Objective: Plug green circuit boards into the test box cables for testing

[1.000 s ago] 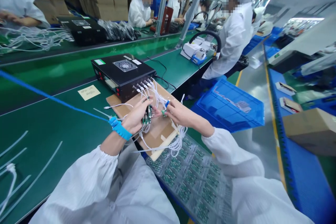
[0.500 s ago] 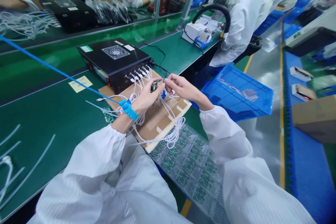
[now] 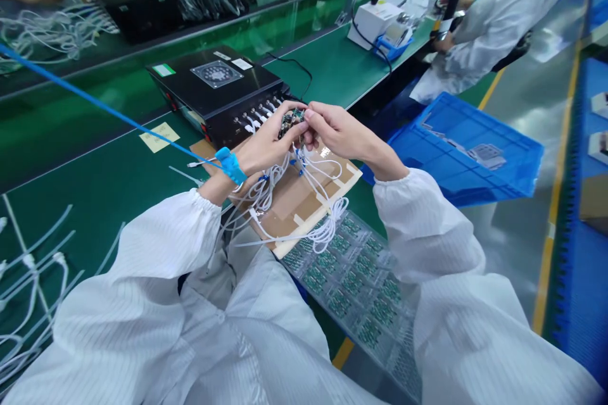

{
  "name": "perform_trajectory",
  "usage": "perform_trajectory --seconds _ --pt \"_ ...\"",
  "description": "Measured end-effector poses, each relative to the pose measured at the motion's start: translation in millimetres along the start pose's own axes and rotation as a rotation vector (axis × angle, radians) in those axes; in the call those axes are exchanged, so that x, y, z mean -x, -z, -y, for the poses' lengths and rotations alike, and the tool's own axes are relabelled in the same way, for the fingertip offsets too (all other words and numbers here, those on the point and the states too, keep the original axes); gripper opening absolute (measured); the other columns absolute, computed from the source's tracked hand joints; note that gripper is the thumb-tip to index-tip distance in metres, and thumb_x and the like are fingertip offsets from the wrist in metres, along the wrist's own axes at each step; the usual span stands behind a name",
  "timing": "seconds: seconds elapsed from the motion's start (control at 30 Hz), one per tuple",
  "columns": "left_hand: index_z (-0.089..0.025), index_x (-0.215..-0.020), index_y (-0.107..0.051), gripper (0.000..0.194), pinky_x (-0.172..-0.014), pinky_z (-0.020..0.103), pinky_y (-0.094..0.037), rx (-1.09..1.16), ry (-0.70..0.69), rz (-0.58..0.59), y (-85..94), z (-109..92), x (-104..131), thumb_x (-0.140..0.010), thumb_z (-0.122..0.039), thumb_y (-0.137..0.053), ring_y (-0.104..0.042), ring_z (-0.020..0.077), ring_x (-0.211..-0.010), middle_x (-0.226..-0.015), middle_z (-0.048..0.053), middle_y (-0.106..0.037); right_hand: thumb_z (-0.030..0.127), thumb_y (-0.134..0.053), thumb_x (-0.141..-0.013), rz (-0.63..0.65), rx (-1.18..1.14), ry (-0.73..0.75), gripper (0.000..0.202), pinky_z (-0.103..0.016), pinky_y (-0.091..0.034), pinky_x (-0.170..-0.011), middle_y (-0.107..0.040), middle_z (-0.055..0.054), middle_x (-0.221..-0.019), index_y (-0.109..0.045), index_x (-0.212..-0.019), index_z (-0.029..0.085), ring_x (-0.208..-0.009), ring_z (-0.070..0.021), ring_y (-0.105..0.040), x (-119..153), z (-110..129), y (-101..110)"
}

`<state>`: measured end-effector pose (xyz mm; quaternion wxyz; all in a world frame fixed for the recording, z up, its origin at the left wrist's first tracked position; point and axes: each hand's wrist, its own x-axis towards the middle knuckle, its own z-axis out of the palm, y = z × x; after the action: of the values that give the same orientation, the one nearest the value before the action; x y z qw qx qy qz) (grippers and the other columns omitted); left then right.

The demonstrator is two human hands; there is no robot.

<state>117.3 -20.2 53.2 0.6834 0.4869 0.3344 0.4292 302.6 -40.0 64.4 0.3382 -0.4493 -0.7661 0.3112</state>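
In front of the black box (image 3: 216, 92), my left hand (image 3: 266, 149) is closed around small green circuit boards (image 3: 291, 119); fingers hide how many. My right hand (image 3: 339, 131) pinches at the right edge of the same boards, its fingertips against those of the left. Beneath both hands lies a cardboard sheet (image 3: 280, 202) with taped edges. White cables (image 3: 327, 168) run over it, some plugged into the front of the box, and a coiled white cable (image 3: 327, 228) rests at its near edge. A blue wrist strap (image 3: 230, 166) circles my left wrist.
A clear plastic tray (image 3: 351, 297) of circuit boards sits below the cardboard, by my lap. At right stands a blue bin (image 3: 479, 145). Loose white cables (image 3: 35, 291) lie on the green table (image 3: 123, 193) at left. A co-worker's sleeve (image 3: 508, 19) is at upper right.
My view has shifted, so the bin and box sit farther right and higher. My hands have risen slightly and closed together over the circuit boards; fewer loose boards show beside my left wrist.
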Motion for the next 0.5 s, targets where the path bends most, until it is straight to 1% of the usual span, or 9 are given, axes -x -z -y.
perform_trajectory --seconds 0.07,0.13,0.2,0.27,0.33,0.4,0.47,0.5 --pt "-0.021 -0.118 -0.064 0.043 -0.077 0.031 -0.055 0.015 -0.009 0.0 1.4 -1 1 -0.08 -0.02 -0.084 -0.069 0.0229 -0.089 -0.084 0.004 -0.064 0.06 -0.041 -0.106 0.025 -0.001 0.026 0.047 -0.027 -0.049 -0.066 -0.059 -0.001 -0.076 -0.057 -0.085 0.02 -0.072 -0.0129 -0.057 0 2 1" --pt "-0.02 -0.119 -0.063 0.041 -0.075 0.031 -0.054 0.046 -0.011 -0.004 3.2 -1 0 -0.083 -0.022 -0.082 -0.069 0.0224 -0.088 -0.084 0.004 -0.063 0.06 -0.039 -0.107 0.042 0.004 0.073 0.049 -0.027 -0.049 -0.067 -0.06 -0.002 -0.08 -0.059 -0.087 0.02 -0.073 -0.0127 -0.057 1 5 2" --pt "-0.02 -0.117 -0.064 0.038 -0.074 0.031 -0.054 0.083 0.005 -0.008 4.8 -1 -1 -0.084 -0.023 -0.082 -0.07 0.022 -0.088 -0.084 0.004 -0.062 0.062 -0.036 -0.107 0.028 0.029 0.106 0.052 -0.027 -0.048 -0.067 -0.059 -0.002 -0.08 -0.06 -0.087 0.02 -0.073 -0.0125 -0.056 3 9 2" --pt "-0.019 -0.113 -0.064 0.038 -0.073 0.03 -0.055 0.099 0.014 -0.011 6.1 -2 -2 -0.082 -0.025 -0.084 -0.07 0.022 -0.087 -0.084 0.004 -0.062 0.064 -0.034 -0.107 -0.042 0.098 0.105 0.055 -0.027 -0.046 -0.066 -0.055 0.0 -0.074 -0.058 -0.084 0.02 -0.071 -0.0132 -0.055 7 12 -1" --pt "-0.019 -0.109 -0.063 0.039 -0.072 0.03 -0.055 0.111 0.008 -0.039 7.2 -4 -3 -0.08 -0.029 -0.086 -0.07 0.022 -0.086 -0.085 0.004 -0.062 0.065 -0.035 -0.106 -0.146 0.23 0.089 0.054 -0.029 -0.045 -0.066 -0.051 0.0 -0.069 -0.055 -0.082 0.021 -0.071 -0.0151 -0.053 13 13 -6" --pt "-0.018 -0.108 -0.061 0.041 -0.072 0.03 -0.056 0.137 -0.008 -0.108 8.5 -8 -3 -0.081 -0.036 -0.085 -0.07 0.0218 -0.087 -0.086 0.005 -0.062 0.065 -0.04 -0.104 -0.225 0.398 0.084 0.05 -0.032 -0.046 -0.069 -0.053 -0.002 -0.072 -0.054 -0.084 0.022 -0.074 -0.0183 -0.054 20 10 -14" --pt "-0.018 -0.107 -0.059 0.043 -0.073 0.031 -0.056 0.146 -0.023 -0.176 9.7 -11 -4 -0.082 -0.045 -0.082 -0.069 0.0215 -0.086 -0.086 0.006 -0.061 0.063 -0.043 -0.104 -0.254 0.549 0.085 0.046 -0.037 -0.047 -0.075 -0.057 -0.006 -0.08 -0.055 -0.091 0.021 -0.079 -0.0227 -0.056 27 4 -25" --pt "-0.018 -0.107 -0.059 0.045 -0.073 0.032 -0.056 0.138 -0.028 -0.192 10.1 -13 -3 -0.083 -0.05 -0.08 -0.069 0.0214 -0.086 -0.085 0.006 -0.061 0.061 -0.042 -0.105 -0.255 0.606 0.082 0.045 -0.04 -0.047 -0.077 -0.059 -0.009 -0.084 -0.056 -0.094 0.02 -0.083 -0.0252 -0.057 29 1 -30"
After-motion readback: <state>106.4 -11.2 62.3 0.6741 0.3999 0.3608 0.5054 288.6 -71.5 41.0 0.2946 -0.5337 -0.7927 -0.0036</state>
